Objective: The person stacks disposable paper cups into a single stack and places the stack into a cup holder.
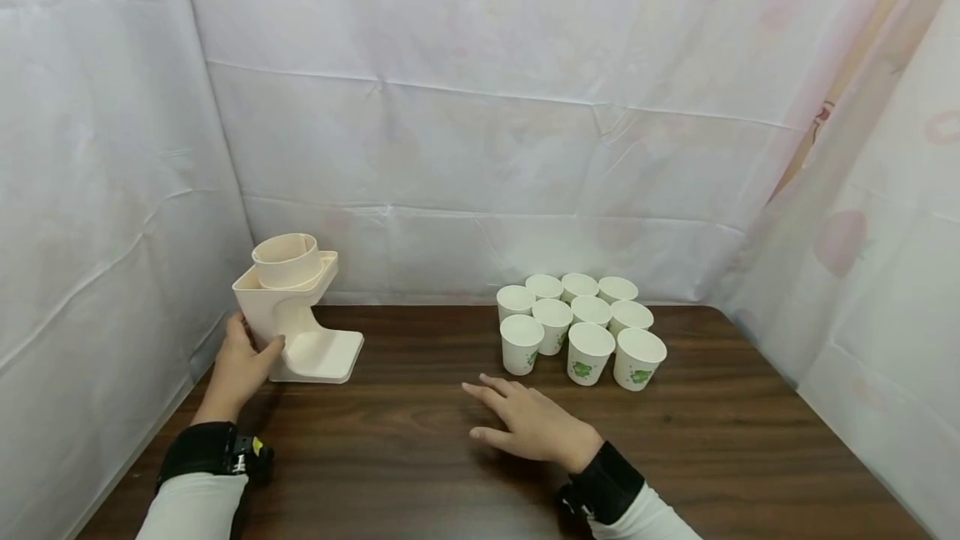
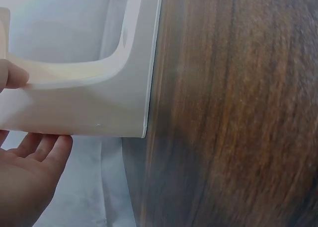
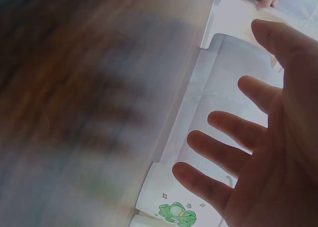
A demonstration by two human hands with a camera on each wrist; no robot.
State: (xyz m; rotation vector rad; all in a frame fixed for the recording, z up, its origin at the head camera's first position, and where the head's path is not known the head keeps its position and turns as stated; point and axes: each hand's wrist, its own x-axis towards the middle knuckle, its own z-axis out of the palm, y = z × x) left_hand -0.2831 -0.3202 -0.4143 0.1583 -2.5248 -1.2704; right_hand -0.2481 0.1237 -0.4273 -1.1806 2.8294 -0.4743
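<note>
At the left of the table stands a cream C-shaped plastic stand [image 1: 300,307] with a flat base and a round collar [image 1: 287,260] on top. My left hand [image 1: 238,365] grips its back upright, and in the left wrist view the thumb [image 2: 15,75] lies on one side of the upright and the fingers [image 2: 57,152] on the other. Fingers spread, my right hand [image 1: 536,423] hovers over the middle of the table and holds nothing. Just beyond it are several white paper cups [image 1: 590,352], mouths up, with green prints on their sides.
The dark wood table [image 1: 420,440] ends at the back against a white curtain [image 1: 480,157]. More curtain [image 1: 112,190] hangs along the left side, close to the stand, and on the right. The cups stand close together in rows near the back edge.
</note>
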